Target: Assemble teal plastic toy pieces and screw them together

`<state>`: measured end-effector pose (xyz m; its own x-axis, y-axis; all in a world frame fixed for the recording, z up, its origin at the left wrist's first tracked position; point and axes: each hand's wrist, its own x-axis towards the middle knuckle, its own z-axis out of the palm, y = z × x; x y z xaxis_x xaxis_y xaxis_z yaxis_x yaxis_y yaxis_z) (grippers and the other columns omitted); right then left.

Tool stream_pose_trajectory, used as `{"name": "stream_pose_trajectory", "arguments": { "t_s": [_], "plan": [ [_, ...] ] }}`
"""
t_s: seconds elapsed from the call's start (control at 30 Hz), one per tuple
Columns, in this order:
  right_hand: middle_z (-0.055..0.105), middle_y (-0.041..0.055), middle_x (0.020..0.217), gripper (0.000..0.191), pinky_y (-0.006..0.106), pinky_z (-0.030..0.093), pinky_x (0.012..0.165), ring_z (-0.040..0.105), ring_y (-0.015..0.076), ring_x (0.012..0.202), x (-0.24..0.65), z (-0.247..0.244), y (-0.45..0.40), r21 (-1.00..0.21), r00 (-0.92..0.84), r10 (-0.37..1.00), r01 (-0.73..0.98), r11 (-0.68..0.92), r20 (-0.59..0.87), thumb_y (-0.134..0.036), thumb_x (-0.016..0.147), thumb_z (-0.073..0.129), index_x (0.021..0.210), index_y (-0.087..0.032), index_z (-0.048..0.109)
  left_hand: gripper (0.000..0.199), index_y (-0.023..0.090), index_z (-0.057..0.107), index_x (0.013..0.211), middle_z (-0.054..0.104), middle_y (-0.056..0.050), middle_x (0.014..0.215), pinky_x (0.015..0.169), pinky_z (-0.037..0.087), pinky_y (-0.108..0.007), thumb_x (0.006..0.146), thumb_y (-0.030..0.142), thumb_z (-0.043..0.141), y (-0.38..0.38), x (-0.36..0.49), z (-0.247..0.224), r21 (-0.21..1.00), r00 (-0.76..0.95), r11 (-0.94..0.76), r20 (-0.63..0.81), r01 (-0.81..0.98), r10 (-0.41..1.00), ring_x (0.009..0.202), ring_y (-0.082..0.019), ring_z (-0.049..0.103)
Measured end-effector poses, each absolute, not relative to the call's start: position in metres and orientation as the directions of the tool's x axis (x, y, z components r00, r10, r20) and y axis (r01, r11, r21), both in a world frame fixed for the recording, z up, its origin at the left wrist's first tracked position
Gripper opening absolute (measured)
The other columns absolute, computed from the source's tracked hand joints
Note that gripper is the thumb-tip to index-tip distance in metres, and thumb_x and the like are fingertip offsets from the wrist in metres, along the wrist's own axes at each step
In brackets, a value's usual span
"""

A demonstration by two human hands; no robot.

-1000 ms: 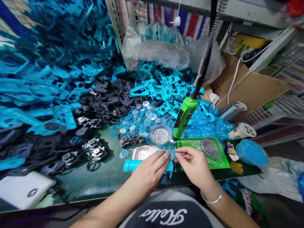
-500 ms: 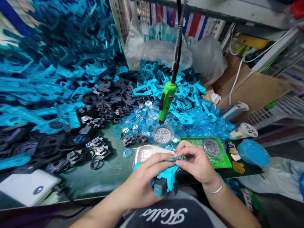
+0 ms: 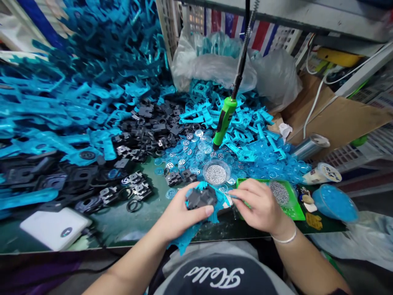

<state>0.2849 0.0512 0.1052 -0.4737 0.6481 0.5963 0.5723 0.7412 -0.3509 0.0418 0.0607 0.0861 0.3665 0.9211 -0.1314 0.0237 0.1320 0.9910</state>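
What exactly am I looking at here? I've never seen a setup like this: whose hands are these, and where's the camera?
This is one view from a camera worn on a person's head, looking forward and down, so the bare forearms are the wearer's. The left hand grips a turquoise plastic moulding with a dark square part on it. The right hand, wearing a silver bangle, pinches something too small to tell beside it. The dark green work surface holds heaps of turquoise plastic parts and black plastic parts, a round clear dish of silver granules and a green perforated tray. A bright green handheld tool hangs above on a cable.
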Motion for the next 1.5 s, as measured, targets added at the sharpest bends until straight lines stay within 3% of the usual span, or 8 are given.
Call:
{"name": "stream_pose_trajectory", "arguments": {
  "t_s": [0.13,0.33,0.83,0.93,1.03,1.13,1.23,1.5],
  "plan": [
    [0.064,0.0064,0.081,0.017,0.035,0.039,0.067,0.054,0.02,0.076,0.279,0.119,0.048,-0.07,-0.661,0.583,0.631,0.772,0.473,-0.013,0.1,0.054,0.1,-0.013,0.071,0.044,0.016,0.072,0.098,0.08,-0.008,0.092,0.083,0.058,-0.039,0.065,0.041,0.085,0.061,0.043,0.095,0.985,0.298,0.144,-0.167,0.098,0.94,0.082,-0.026,0.072],
    [0.055,0.0035,0.073,0.028,0.036,0.029,0.063,0.046,0.0196,0.07,0.273,0.122,0.047,0.093,-0.744,0.57,0.632,0.769,0.35,-0.013,0.103,0.047,0.083,-0.015,0.067,0.036,0.016,0.072,0.092,0.08,-0.006,0.086,0.076,0.057,-0.035,0.068,0.041,0.082,0.062,0.047,0.101,0.975,0.287,0.138,-0.184,0.172,0.94,0.077,-0.025,0.072],
    [0.06,0.0054,0.074,0.035,0.035,0.034,0.06,0.05,0.0188,0.067,0.262,0.104,0.058,0.135,-0.808,0.493,0.555,0.821,0.323,-0.011,0.104,0.042,0.081,-0.013,0.069,0.035,0.015,0.074,0.089,0.078,-0.004,0.08,0.068,0.056,-0.032,0.071,0.045,0.079,0.066,0.037,0.104,0.93,0.303,0.036,-0.155,0.365,0.94,0.072,-0.024,0.07],
    [0.068,0.0137,0.103,0.026,0.039,0.05,0.08,0.062,0.0249,0.096,0.275,0.114,0.061,-0.059,-0.734,0.584,0.605,0.794,0.346,-0.024,0.104,0.05,0.108,-0.014,0.074,0.034,0.015,0.071,0.087,0.077,-0.005,0.078,0.066,0.057,-0.032,0.07,0.045,0.079,0.06,0.034,0.1,0.963,0.239,-0.01,-0.057,0.268,0.969,0.07,-0.023,0.07],
    [0.053,0.0144,0.147,0.038,0.051,0.05,0.107,0.054,0.031,0.133,0.284,0.119,0.06,-0.469,-0.61,0.733,0.574,0.671,0.303,-0.043,0.099,0.061,0.134,-0.028,0.065,0.039,0.016,0.07,0.098,0.078,-0.007,0.088,0.073,0.059,-0.034,0.069,0.039,0.081,0.052,0.03,0.102,0.963,0.187,-0.165,0.126,0.213,0.974,0.078,-0.026,0.073],
    [0.06,0.0112,0.139,0.056,0.046,0.055,0.106,0.062,0.0253,0.129,0.278,0.115,0.054,-0.769,-0.386,0.808,0.299,0.565,0.444,-0.041,0.095,0.068,0.147,-0.034,0.048,0.047,0.019,0.068,0.114,0.078,-0.01,0.11,0.09,0.058,-0.037,0.071,0.031,0.083,0.048,0.026,0.109,0.916,0.282,-0.326,0.257,0.232,0.924,0.1,-0.03,0.074],
    [0.064,0.011,0.137,0.06,0.044,0.057,0.107,0.063,0.0232,0.129,0.266,0.113,0.046,-0.778,-0.377,0.762,0.15,0.611,0.526,-0.028,0.094,0.071,0.146,-0.032,0.044,0.054,0.023,0.065,0.122,0.077,-0.009,0.115,0.089,0.058,-0.034,0.073,0.03,0.085,0.05,0.022,0.113,0.884,0.408,-0.391,0.268,0.256,0.873,0.103,-0.029,0.074],
    [0.05,0.0149,0.157,0.059,0.039,0.05,0.117,0.048,0.0207,0.147,0.266,0.118,0.049,-0.566,-0.715,0.532,0.23,0.792,0.453,-0.013,0.099,0.057,0.155,-0.021,0.041,0.109,0.026,0.025,0.164,0.061,-0.016,0.148,0.103,0.055,-0.042,0.076,0.037,0.087,0.053,0.012,0.113,0.897,0.53,-0.368,0.194,0.244,0.825,0.121,-0.035,0.069]
  ]
}}
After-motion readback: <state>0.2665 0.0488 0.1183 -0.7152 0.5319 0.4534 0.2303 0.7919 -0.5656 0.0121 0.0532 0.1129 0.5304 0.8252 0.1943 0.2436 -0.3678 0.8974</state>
